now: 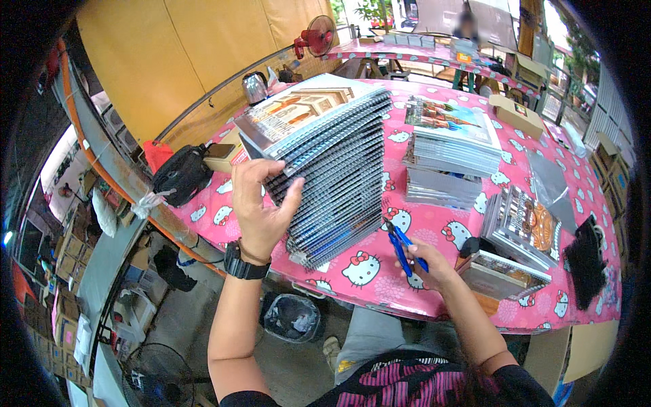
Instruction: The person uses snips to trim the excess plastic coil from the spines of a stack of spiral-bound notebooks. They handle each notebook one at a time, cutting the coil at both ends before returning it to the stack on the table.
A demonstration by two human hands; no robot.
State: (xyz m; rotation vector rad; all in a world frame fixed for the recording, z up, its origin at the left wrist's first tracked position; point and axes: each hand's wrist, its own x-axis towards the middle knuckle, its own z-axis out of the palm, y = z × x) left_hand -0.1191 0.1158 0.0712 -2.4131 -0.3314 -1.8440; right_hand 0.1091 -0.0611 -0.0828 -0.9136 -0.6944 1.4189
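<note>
A tall, leaning stack of spiral-bound books (pixel 339 169) stands in front of me, its black coils facing me. The top cover shows a tan building. My left hand (pixel 261 203), with a black watch on the wrist, is at the stack's near left corner. Its fingers and thumb close around the corner of the upper books. My right hand (pixel 434 266) grips blue-handled pliers (pixel 401 247), whose dark jaws point toward the stack's lower right side.
Right of the stack stand a second book pile (pixel 451 146) and more books (pixel 522 224). Black coils (pixel 584 264) lie at the far right of the pink tablecloth (pixel 366 271). A lined bin (pixel 291 317) sits below the edge. A person (pixel 466 27) is at the far table.
</note>
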